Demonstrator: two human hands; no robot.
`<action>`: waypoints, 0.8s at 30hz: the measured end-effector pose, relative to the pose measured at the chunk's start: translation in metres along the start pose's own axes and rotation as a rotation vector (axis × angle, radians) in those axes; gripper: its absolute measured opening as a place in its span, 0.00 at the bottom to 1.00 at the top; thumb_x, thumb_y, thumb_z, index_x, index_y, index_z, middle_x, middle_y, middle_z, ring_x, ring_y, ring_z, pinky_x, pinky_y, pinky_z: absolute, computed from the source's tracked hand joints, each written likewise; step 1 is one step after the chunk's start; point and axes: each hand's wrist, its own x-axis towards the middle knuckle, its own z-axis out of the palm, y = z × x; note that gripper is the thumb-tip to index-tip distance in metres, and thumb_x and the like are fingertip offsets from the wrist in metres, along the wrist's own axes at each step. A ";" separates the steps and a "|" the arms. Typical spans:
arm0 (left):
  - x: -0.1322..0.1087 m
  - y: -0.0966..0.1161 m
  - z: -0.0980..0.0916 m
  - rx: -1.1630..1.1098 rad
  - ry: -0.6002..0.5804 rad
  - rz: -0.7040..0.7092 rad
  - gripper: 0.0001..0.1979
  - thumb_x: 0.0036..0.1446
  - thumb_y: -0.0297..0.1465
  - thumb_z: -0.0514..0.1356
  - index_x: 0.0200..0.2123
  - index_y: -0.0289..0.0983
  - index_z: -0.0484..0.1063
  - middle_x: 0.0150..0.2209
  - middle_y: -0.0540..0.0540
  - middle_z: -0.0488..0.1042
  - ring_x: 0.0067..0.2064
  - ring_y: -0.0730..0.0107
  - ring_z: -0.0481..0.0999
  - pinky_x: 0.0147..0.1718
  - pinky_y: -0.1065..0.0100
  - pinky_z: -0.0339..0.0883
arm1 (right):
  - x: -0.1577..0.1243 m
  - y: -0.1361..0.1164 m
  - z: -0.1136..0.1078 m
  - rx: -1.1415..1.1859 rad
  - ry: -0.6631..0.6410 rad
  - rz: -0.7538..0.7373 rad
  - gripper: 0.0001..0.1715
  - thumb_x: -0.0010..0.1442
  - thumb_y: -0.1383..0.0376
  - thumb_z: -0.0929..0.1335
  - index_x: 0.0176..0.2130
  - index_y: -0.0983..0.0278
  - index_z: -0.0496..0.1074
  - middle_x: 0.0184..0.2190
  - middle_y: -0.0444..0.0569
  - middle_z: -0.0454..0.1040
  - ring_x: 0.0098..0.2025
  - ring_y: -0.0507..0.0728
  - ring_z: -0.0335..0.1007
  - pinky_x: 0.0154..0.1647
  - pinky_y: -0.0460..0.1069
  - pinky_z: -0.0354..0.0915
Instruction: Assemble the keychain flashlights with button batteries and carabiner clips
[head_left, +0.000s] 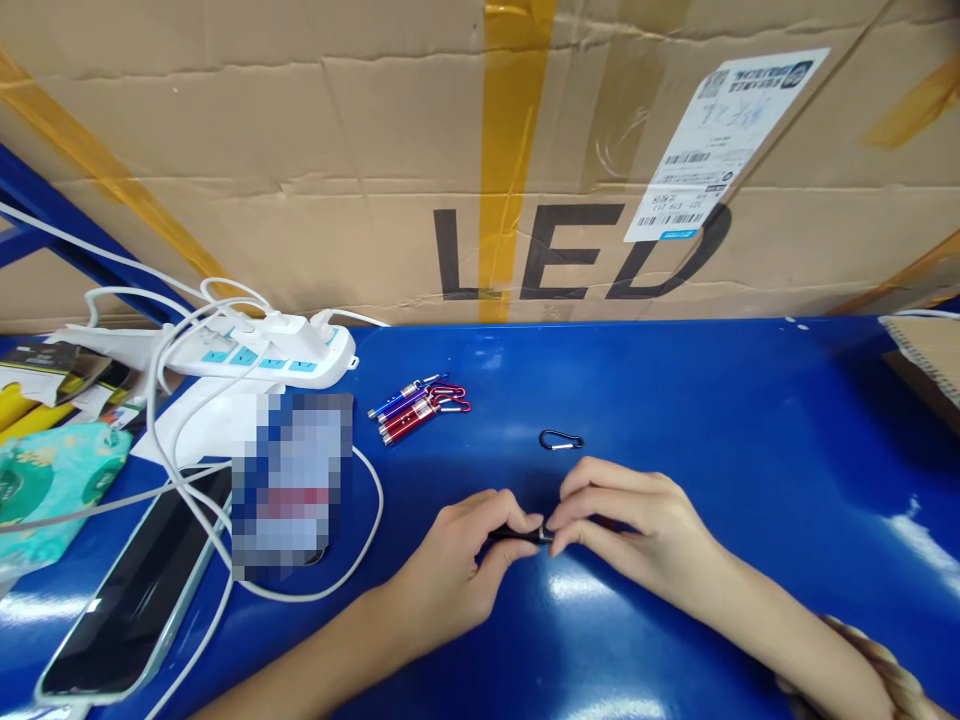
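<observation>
Between finger and thumb, my left hand [457, 555] pinches a slim black penlight [516, 535], which lies roughly level above the table. The fingertips of my right hand [637, 515] are closed on its silvery right end; they cover part of it. Just beyond my hands a black carabiner [561, 440] rests on the blue table [712, 420], apart from the penlight. Farther back and to the left, several small metal penlights [416, 405] in blue, purple and red lie side by side, with carabiners on their right ends.
At the left stand a white power strip [289, 365] and looped white cables [375, 520]. A dark-screened phone [142, 590] and a blurred-out device [292, 490] lie below it. A teal packet [64, 480] is at the far left. A large cardboard box [360, 180] walls off the back.
</observation>
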 end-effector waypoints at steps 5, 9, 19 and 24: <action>0.000 -0.004 0.000 0.142 0.082 0.174 0.09 0.59 0.22 0.52 0.28 0.37 0.66 0.27 0.47 0.75 0.28 0.70 0.73 0.33 0.68 0.66 | 0.006 -0.007 0.010 0.258 0.090 0.359 0.17 0.52 0.55 0.71 0.20 0.64 0.74 0.19 0.43 0.69 0.19 0.48 0.65 0.18 0.43 0.63; 0.000 -0.006 0.000 0.168 0.076 0.177 0.08 0.60 0.23 0.53 0.30 0.37 0.67 0.28 0.47 0.76 0.28 0.69 0.73 0.32 0.68 0.66 | 0.005 -0.006 0.013 0.365 0.076 0.517 0.19 0.49 0.51 0.71 0.21 0.64 0.75 0.19 0.43 0.68 0.18 0.47 0.63 0.16 0.44 0.63; 0.004 0.003 0.001 0.009 0.025 -0.130 0.08 0.59 0.26 0.54 0.41 0.37 0.70 0.31 0.49 0.75 0.31 0.70 0.74 0.32 0.72 0.67 | 0.008 0.000 0.005 0.204 0.069 0.383 0.20 0.51 0.51 0.70 0.23 0.64 0.76 0.19 0.45 0.70 0.20 0.48 0.64 0.18 0.43 0.61; 0.007 0.005 0.000 -0.027 0.066 -0.253 0.08 0.59 0.28 0.53 0.40 0.38 0.70 0.27 0.51 0.72 0.29 0.71 0.73 0.29 0.73 0.66 | 0.006 0.006 -0.003 0.035 0.083 0.309 0.17 0.52 0.52 0.70 0.28 0.63 0.76 0.24 0.46 0.72 0.21 0.48 0.66 0.18 0.43 0.63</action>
